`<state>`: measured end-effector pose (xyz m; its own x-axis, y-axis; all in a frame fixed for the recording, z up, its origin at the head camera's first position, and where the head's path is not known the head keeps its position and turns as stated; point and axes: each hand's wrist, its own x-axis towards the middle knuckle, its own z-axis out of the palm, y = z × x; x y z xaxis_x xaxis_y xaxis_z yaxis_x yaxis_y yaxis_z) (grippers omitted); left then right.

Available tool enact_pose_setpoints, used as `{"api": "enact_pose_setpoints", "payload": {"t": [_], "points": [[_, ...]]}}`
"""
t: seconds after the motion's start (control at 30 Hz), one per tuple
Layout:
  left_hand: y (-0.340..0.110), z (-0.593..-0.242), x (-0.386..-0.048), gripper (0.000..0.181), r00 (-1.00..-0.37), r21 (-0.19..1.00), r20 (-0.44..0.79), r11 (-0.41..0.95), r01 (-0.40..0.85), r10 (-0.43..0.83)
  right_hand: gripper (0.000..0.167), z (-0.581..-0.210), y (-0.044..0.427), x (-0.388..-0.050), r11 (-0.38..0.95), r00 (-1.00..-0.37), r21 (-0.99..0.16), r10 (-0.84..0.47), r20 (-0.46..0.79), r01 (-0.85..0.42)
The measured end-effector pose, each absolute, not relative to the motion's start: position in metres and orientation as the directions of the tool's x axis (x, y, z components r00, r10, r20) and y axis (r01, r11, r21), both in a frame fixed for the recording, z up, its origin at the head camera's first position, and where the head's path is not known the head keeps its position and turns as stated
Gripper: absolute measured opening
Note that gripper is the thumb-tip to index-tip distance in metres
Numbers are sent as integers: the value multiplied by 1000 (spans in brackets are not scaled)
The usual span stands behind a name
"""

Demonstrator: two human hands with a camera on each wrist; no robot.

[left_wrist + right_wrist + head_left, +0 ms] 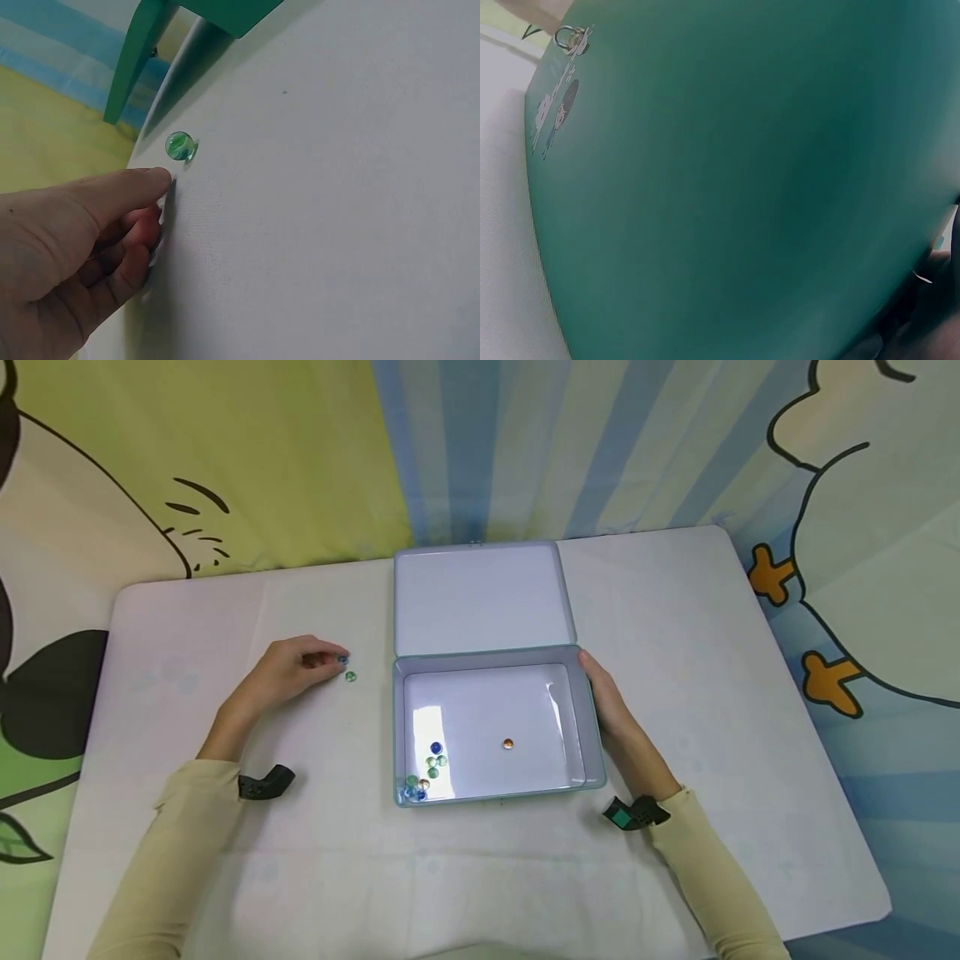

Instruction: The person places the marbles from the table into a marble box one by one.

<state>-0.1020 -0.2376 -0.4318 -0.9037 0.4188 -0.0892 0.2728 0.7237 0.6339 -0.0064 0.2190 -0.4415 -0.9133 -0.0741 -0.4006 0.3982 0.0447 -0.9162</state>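
My left hand pinches a blue glass marble between thumb and fingertips, low over the table left of the box. A clear green marble lies on the cloth just beside those fingertips; the left wrist view shows this green swirled marble beyond the thumb. The blue marble is hidden there. At the box's right wall, near the hinge side, my right hand holds the rim; its other fingers are mostly hidden. The shallow rectangular box has its lid folded back, and its outside is green.
Inside the box, several blue, green and amber marbles gather at the front left. A lone amber marble sits right of centre. White cloth covers the table. A printed curtain hangs behind its far edge.
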Motion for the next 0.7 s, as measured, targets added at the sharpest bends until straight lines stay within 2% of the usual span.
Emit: {"api": "enact_pose_setpoints", "payload": {"t": [0.3, 0.5, 0.7], "points": [[-227, -418, -103, 20, -943, 660, -96, 730, 180, 320, 74, -443, 220, -6, 62, -923, -928, -101, -371, 366], [-215, -398, -99, 20, -955, 759, -51, 633, 154, 294, 74, -443, 220, -6, 50, -917, -921, -84, -389, 386], [-193, -374, -88, 25, -939, 839, -109, 537, 90, 327, 75, -442, 219, -6, 54, -916, -919, -82, -393, 390]]}}
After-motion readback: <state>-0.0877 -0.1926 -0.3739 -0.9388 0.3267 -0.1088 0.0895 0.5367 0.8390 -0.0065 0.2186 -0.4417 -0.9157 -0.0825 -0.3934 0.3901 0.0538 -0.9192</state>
